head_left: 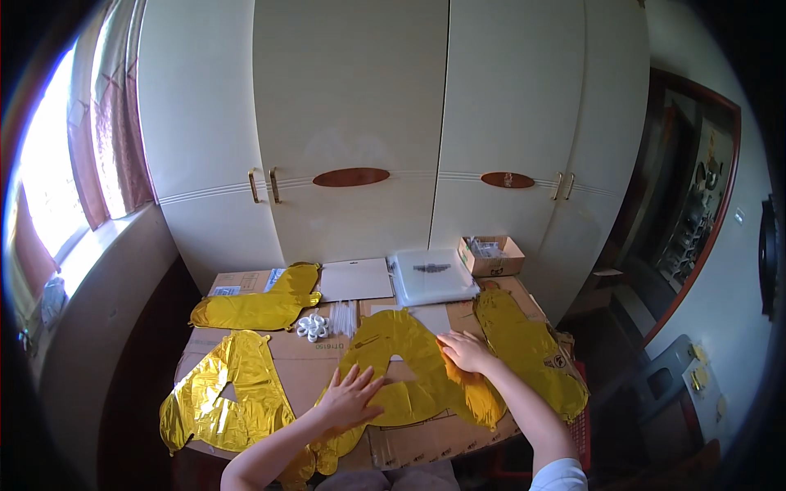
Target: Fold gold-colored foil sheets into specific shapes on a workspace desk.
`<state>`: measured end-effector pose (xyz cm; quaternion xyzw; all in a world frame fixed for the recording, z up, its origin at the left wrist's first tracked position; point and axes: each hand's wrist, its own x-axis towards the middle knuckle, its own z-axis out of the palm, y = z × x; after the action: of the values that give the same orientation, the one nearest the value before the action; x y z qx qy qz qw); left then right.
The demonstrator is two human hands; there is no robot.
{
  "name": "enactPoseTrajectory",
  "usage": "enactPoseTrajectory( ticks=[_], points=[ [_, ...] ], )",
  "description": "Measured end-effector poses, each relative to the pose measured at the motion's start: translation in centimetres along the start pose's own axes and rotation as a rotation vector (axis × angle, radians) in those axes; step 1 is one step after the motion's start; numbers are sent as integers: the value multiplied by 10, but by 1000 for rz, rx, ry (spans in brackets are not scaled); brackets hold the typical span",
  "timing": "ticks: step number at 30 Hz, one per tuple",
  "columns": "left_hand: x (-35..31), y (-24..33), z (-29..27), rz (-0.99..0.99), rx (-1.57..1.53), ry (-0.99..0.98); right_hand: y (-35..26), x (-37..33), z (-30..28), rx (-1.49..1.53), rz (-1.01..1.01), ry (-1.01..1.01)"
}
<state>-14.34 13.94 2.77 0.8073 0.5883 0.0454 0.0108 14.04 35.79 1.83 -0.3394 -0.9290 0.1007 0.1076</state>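
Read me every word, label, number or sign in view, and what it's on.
Cardboard: green print, legible but not copied out here; dark print along the near edge, too small.
Middle yellow foil piece: faint dark print, too small.
Small open box: dark marks, too small.
Pale label at far left: too blurred.
Right oval cabinet plaque: small mark, unreadable.

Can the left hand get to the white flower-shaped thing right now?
Probably yes: the left hand is spread open with no object in it, and only flat gold foil and cardboard seem to lie between it and the white flower-shaped thing, which is uncovered.
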Motion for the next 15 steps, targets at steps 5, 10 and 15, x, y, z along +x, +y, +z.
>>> enactPoseTrajectory(
  ticks=[5,10,15],
  points=[
    [-33,27,6,51,14,28,1,-26,-24,67,37,-167],
    [-52,54,-1,47,24,14,5,-35,-39,-29,-90,-185],
    [-53,55,4,14,18,17,-12,-34,-54,-291,-227,-324]
  ],
)
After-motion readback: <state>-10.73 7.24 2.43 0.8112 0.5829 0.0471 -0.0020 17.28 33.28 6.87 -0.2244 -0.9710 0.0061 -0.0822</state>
